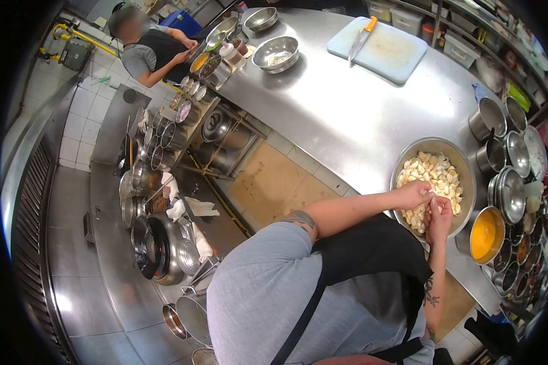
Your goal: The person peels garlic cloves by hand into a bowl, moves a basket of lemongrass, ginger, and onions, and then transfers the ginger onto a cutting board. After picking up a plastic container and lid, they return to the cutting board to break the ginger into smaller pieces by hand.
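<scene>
Over a large metal bowl (467, 170) filled with garlic cloves (432, 173), my two hands meet. My left hand (413, 195) comes in from the left, its fingers closed in a pinch. From below, my right hand (439, 218) reaches up with its thumb and fingers pinched at the same spot. A small pale piece that looks like a garlic clove shows between the fingertips, partly hidden by them. Many cloves in the bowl are pale and peeled-looking. Beside the bowl, at the right, stands a metal pot of orange-yellow liquid (485, 236).
An orange-handled knife (361, 40) lies on a pale blue cutting board (402, 58) on the steel table (323, 121). A metal bowl (276, 56) stands further left. Stacked bowls (508, 194) and pots crowd the right edge. Another person (149, 52) works at the far left corner.
</scene>
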`<state>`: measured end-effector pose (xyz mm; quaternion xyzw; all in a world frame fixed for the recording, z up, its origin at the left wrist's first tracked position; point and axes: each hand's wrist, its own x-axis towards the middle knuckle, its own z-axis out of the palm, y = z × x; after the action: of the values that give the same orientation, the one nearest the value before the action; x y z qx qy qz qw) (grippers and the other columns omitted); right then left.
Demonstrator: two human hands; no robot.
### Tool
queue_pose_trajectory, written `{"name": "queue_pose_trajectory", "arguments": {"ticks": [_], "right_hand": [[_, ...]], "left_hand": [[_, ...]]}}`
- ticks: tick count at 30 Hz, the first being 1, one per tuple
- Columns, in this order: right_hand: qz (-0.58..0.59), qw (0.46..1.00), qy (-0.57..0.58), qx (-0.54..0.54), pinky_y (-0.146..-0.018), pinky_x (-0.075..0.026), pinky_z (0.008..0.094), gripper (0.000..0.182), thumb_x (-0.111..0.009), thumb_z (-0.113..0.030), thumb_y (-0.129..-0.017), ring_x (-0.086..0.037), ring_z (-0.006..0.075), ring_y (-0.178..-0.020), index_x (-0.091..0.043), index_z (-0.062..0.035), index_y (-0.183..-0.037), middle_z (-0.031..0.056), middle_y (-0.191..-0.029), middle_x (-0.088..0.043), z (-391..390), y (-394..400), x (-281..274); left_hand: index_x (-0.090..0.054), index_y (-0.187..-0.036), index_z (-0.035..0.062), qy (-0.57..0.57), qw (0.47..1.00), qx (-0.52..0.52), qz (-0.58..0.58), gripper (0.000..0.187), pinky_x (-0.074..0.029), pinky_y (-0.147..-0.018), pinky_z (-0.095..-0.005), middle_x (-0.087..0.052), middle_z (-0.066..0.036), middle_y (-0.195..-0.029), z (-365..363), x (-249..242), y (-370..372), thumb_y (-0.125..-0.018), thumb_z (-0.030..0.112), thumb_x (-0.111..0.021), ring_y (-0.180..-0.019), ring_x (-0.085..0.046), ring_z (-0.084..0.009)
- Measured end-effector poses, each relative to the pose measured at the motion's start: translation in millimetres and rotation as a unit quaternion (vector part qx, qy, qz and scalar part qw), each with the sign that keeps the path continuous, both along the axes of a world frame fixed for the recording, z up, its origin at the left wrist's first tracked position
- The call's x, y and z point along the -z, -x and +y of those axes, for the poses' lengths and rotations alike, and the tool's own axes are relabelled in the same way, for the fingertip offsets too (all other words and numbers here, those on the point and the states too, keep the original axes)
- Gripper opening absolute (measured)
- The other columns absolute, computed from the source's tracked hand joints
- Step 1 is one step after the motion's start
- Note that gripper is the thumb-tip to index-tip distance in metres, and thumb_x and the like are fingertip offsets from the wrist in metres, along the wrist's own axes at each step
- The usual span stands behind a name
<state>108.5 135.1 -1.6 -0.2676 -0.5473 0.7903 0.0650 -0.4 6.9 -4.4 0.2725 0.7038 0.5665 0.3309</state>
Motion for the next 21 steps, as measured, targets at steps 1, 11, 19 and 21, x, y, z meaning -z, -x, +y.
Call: {"name": "queue_pose_trajectory", "arguments": {"ticks": [1,11,19,21], "right_hand": [[0.000,1.000,0.001,0.000,-0.040,-0.028,0.0181,0.015,-0.064,-0.021,-0.096,-0.040,0.0035,-0.048,-0.054,-0.0110,-0.100,-0.0015,-0.071,-0.055,-0.2,-0.1,-0.4],[0.008,1.000,0.020,0.012,-0.040,-0.028,0.0179,0.013,-0.063,-0.021,-0.097,-0.039,0.0035,-0.047,-0.055,-0.0109,-0.100,-0.0013,-0.072,-0.055,1.4,0.3,0.7],[0.011,0.999,0.042,0.026,-0.040,-0.028,0.0176,0.013,-0.062,-0.021,-0.097,-0.040,0.0034,-0.048,-0.056,-0.0109,-0.100,-0.0013,-0.072,-0.055,2.9,-0.2,1.9],[0.008,0.999,0.041,0.028,-0.040,-0.028,0.0177,0.013,-0.061,-0.021,-0.098,-0.040,0.0034,-0.048,-0.056,-0.0102,-0.100,-0.0013,-0.072,-0.054,3.1,0.0,2.3]], "left_hand": [[-0.061,-0.096,0.0014,-0.005,1.000,-0.002,0.006,0.025,-0.047,-0.072,-0.0339,-0.064,-0.011,-0.085,0.2,1.6,-0.3,-0.098,0.027,-0.058,-0.080,-0.056,-0.0161],[-0.059,-0.095,0.0017,-0.001,0.999,-0.033,0.011,0.025,-0.047,-0.072,-0.0347,-0.062,-0.013,-0.084,0.7,-1.2,-2.4,-0.096,0.027,-0.060,-0.078,-0.055,-0.0174],[-0.061,-0.099,0.0005,0.010,0.999,-0.019,0.046,0.025,-0.048,-0.075,-0.0362,-0.065,-0.017,-0.091,0.6,3.6,-2.6,-0.094,0.025,-0.062,-0.082,-0.060,-0.0218],[-0.062,-0.100,0.0003,0.012,0.999,-0.021,0.038,0.025,-0.048,-0.076,-0.0366,-0.066,-0.018,-0.091,0.5,1.5,-2.7,-0.093,0.024,-0.063,-0.084,-0.061,-0.0234]]}}
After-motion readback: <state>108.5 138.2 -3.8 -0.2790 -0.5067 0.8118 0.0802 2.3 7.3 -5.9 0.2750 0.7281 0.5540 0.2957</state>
